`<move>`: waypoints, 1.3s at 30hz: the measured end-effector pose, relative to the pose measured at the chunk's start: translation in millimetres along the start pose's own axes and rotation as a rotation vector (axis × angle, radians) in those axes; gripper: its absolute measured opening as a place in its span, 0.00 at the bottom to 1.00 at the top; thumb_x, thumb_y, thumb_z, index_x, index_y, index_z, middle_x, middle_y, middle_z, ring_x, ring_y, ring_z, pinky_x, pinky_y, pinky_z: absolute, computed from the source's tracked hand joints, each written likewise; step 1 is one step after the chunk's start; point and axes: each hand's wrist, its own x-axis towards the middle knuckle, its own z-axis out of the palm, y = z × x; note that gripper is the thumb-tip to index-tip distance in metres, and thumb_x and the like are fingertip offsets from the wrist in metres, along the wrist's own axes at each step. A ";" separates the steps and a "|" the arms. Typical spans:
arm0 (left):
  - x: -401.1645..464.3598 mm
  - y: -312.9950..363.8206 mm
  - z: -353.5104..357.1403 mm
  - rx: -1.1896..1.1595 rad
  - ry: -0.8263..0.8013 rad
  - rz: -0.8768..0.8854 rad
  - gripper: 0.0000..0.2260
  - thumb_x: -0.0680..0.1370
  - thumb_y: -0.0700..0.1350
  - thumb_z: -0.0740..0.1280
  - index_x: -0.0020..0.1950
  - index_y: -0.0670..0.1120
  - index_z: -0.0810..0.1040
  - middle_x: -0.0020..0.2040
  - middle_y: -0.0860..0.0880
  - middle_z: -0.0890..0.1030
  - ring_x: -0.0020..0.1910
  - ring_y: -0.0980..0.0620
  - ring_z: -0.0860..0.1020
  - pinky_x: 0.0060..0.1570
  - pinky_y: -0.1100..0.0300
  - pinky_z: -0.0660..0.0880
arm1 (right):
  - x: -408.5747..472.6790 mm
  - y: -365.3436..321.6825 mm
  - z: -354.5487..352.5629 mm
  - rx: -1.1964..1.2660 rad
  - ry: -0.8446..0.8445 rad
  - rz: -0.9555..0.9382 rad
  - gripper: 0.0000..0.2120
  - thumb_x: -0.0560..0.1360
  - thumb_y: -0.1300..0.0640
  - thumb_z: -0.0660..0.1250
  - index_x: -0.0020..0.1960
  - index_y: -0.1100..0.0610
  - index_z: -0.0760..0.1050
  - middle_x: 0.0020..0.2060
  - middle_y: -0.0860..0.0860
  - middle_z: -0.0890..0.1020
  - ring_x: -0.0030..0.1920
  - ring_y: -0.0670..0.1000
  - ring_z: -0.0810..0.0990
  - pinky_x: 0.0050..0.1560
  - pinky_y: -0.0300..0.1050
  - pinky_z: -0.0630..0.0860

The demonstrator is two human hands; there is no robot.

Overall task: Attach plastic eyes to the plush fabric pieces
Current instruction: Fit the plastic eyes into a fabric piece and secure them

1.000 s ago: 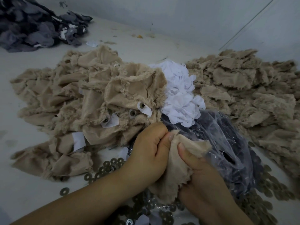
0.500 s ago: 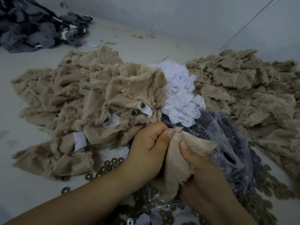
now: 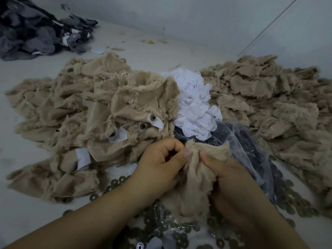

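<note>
Both hands hold one beige plush piece (image 3: 195, 178) low in the middle of the head view. My left hand (image 3: 161, 162) has its fingers curled and its thumb pressed against the piece's upper left edge. My right hand (image 3: 231, 177) grips the fabric from the right, thumb on top. A small pale tip pokes out of the fabric between the two thumbs. Finished beige pieces (image 3: 136, 112) with eye posts and white patches lie just behind my left hand. No loose plastic eye is visible in either hand.
A heap of beige pieces (image 3: 269, 97) spreads to the right, a pile of white patches (image 3: 194, 105) sits in the middle over a clear bag of dark parts (image 3: 251, 151). Dark washers (image 3: 115, 182) litter the table near my arms. Grey fabric (image 3: 32, 29) lies far left.
My hands have shifted the beige piece slightly; my left thumb now presses at its top edge and the fabric's right flap has spread out wider.
</note>
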 end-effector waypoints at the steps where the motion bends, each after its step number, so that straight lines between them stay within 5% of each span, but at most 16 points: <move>1: 0.2 0.4 0.0 -0.018 0.003 -0.009 0.15 0.79 0.37 0.67 0.33 0.49 0.75 0.26 0.53 0.73 0.23 0.61 0.68 0.24 0.71 0.65 | -0.7 -6.7 -5.8 -0.268 0.050 -0.098 0.17 0.81 0.50 0.63 0.45 0.60 0.84 0.40 0.54 0.87 0.43 0.53 0.86 0.49 0.47 0.81; 3: 0.4 0.8 -0.4 -0.060 0.003 -0.029 0.16 0.79 0.37 0.66 0.32 0.50 0.76 0.25 0.54 0.72 0.20 0.63 0.67 0.21 0.72 0.63 | -2.4 -22.6 -22.0 -0.823 0.283 -0.339 0.22 0.78 0.43 0.63 0.35 0.59 0.79 0.27 0.51 0.80 0.29 0.48 0.77 0.33 0.42 0.75; 6: 0.9 0.5 0.4 -0.085 0.016 -0.043 0.16 0.79 0.39 0.66 0.32 0.51 0.77 0.24 0.56 0.72 0.19 0.63 0.66 0.21 0.72 0.63 | 1.1 -49.6 -53.5 -1.256 0.594 -0.519 0.12 0.78 0.50 0.66 0.36 0.51 0.75 0.29 0.47 0.79 0.29 0.48 0.74 0.30 0.38 0.63; 8: 1.5 0.5 1.6 -0.093 0.032 -0.046 0.13 0.77 0.42 0.67 0.33 0.50 0.77 0.24 0.53 0.71 0.20 0.60 0.65 0.20 0.70 0.62 | 16.9 -61.6 -68.2 -1.589 0.472 -0.146 0.06 0.80 0.59 0.65 0.47 0.54 0.80 0.46 0.53 0.84 0.41 0.54 0.79 0.29 0.38 0.64; 11: 1.2 1.3 2.0 -0.090 0.030 -0.051 0.09 0.73 0.49 0.68 0.33 0.49 0.77 0.25 0.50 0.71 0.21 0.56 0.64 0.21 0.67 0.62 | 31.3 -55.2 -80.4 -1.820 0.281 0.234 0.12 0.81 0.60 0.62 0.61 0.56 0.80 0.61 0.54 0.81 0.59 0.52 0.80 0.45 0.35 0.72; 16: 1.5 -0.1 2.0 -0.052 0.036 -0.026 0.13 0.78 0.39 0.67 0.33 0.48 0.77 0.25 0.55 0.73 0.22 0.61 0.68 0.23 0.70 0.65 | 41.3 -38.0 -93.1 -1.910 0.271 0.174 0.10 0.79 0.54 0.66 0.59 0.52 0.80 0.57 0.50 0.83 0.56 0.50 0.81 0.36 0.31 0.67; 20: 1.6 0.2 2.8 -0.033 0.042 -0.013 0.13 0.78 0.39 0.67 0.34 0.49 0.78 0.26 0.57 0.73 0.23 0.63 0.68 0.25 0.73 0.65 | 50.6 -26.1 -98.3 -1.811 0.374 -0.059 0.06 0.74 0.54 0.69 0.49 0.53 0.83 0.44 0.50 0.84 0.37 0.49 0.73 0.38 0.37 0.65; 26: 1.6 -0.4 2.3 -0.040 0.047 -0.017 0.15 0.78 0.39 0.67 0.33 0.51 0.78 0.25 0.57 0.74 0.22 0.63 0.68 0.24 0.73 0.65 | 49.1 -24.6 -86.6 -1.724 0.340 -0.226 0.10 0.71 0.60 0.70 0.36 0.49 0.73 0.32 0.46 0.75 0.37 0.51 0.72 0.33 0.42 0.60; 29: 2.5 -1.7 2.3 -0.026 0.059 -0.012 0.13 0.78 0.38 0.67 0.34 0.48 0.78 0.26 0.56 0.74 0.24 0.63 0.69 0.25 0.72 0.66 | 49.6 -30.5 -80.7 -1.853 0.198 -0.166 0.08 0.78 0.55 0.65 0.51 0.48 0.82 0.44 0.48 0.82 0.49 0.51 0.80 0.38 0.37 0.64; 32: 2.8 -3.2 2.8 -0.007 0.060 -0.001 0.11 0.78 0.38 0.67 0.35 0.45 0.77 0.27 0.56 0.74 0.26 0.62 0.69 0.28 0.72 0.67 | 53.3 -33.7 -78.0 -1.867 -0.013 -0.044 0.14 0.81 0.53 0.63 0.66 0.50 0.78 0.59 0.51 0.81 0.58 0.50 0.78 0.38 0.31 0.60; 39: 2.7 -1.2 4.2 -0.018 0.072 -0.011 0.13 0.78 0.37 0.67 0.34 0.46 0.77 0.25 0.57 0.73 0.22 0.64 0.67 0.24 0.74 0.64 | 47.6 -25.6 -85.7 -1.858 0.079 -0.168 0.07 0.78 0.54 0.66 0.53 0.49 0.82 0.46 0.47 0.83 0.42 0.47 0.75 0.33 0.29 0.65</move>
